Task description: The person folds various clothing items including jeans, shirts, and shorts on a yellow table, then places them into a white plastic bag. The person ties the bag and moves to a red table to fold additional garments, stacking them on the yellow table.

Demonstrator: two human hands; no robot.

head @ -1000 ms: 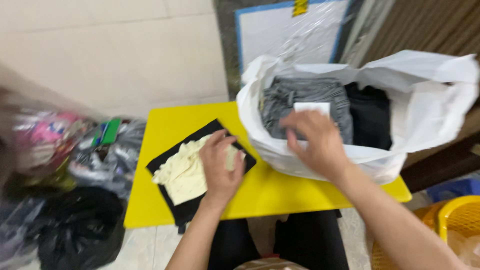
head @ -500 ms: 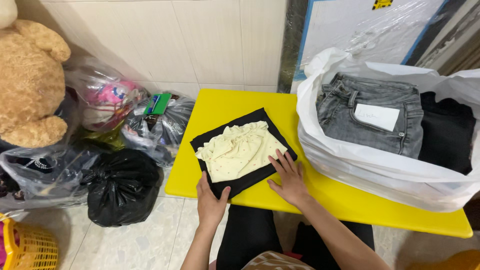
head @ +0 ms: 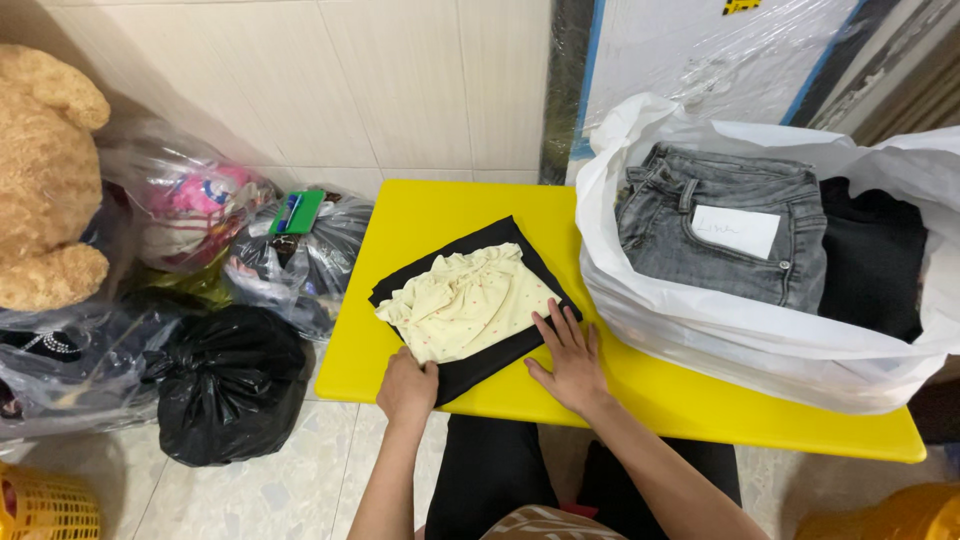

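— On top of the yellow table (head: 420,215), what lies there?

— One black cloth (head: 478,366), folded, with one pale yellow top (head: 462,305) on it. Both look soft, light and floppy, so grab the edges.

— And the hands?

— Two. The left hand (head: 407,387) curls around the black cloth's near corner. The right hand (head: 568,357) lies flat, fingers spread, holding nothing.
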